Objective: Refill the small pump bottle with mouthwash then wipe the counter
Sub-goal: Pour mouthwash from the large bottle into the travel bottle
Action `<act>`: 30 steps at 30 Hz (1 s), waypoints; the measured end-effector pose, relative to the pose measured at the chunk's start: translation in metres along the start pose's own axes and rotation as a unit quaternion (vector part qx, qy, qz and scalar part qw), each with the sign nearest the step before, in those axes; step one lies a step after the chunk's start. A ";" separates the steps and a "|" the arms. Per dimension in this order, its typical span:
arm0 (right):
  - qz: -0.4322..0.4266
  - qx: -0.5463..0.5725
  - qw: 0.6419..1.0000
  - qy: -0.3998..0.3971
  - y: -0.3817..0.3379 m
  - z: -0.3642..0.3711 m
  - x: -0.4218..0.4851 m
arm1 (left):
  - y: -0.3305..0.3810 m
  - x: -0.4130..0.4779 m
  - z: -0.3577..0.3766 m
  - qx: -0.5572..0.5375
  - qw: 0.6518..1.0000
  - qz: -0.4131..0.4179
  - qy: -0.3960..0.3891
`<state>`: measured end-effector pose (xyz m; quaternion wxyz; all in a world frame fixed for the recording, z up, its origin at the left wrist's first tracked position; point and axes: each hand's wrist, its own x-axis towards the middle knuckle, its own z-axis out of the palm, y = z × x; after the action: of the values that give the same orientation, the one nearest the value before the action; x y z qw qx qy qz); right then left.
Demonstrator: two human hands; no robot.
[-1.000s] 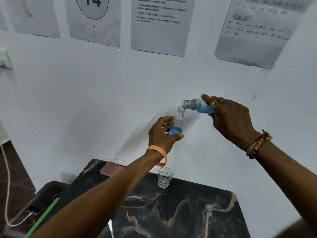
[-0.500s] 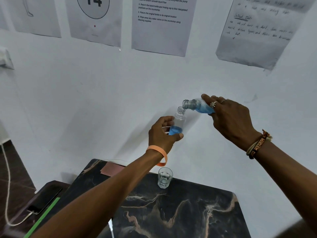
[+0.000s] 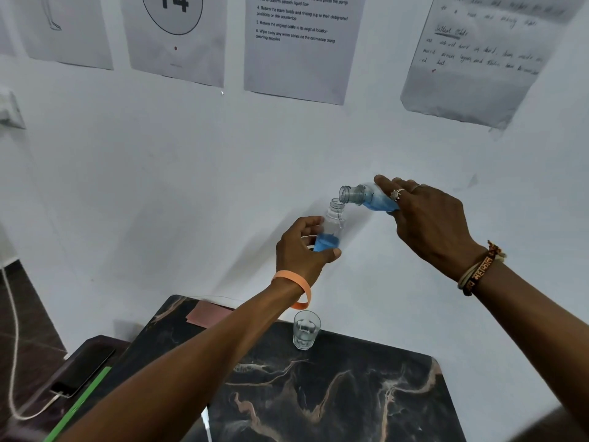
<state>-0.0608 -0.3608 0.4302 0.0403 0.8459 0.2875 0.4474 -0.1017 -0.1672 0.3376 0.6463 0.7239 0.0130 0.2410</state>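
Note:
My left hand [image 3: 299, 250] grips a small clear bottle [image 3: 333, 224] with no cap, held nearly upright above the counter, blue mouthwash filling its lower part. My right hand [image 3: 427, 224] holds a larger clear mouthwash bottle [image 3: 366, 197] tipped sideways, its open mouth just above the small bottle's neck. Blue liquid lies along the lower side of the tipped bottle. Both bottles are raised in front of the white wall. No pump head is in view.
Below lies a dark marble-patterned counter [image 3: 334, 393] with a small glass of water [image 3: 306, 333] near its far edge and a pink cloth [image 3: 207, 312] at the back left. A phone on a cable [image 3: 83, 368] rests on a lower surface to the left. Papers hang on the wall.

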 end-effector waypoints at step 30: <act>-0.002 -0.001 1.000 0.006 -0.003 -0.001 0.000 | 0.003 -0.003 -0.002 0.001 1.000 -0.002 0.003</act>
<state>-0.0627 -0.3587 0.4299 0.0404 0.8423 0.2890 0.4531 -0.1055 -0.1668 0.3397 0.6464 0.7235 0.0169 0.2417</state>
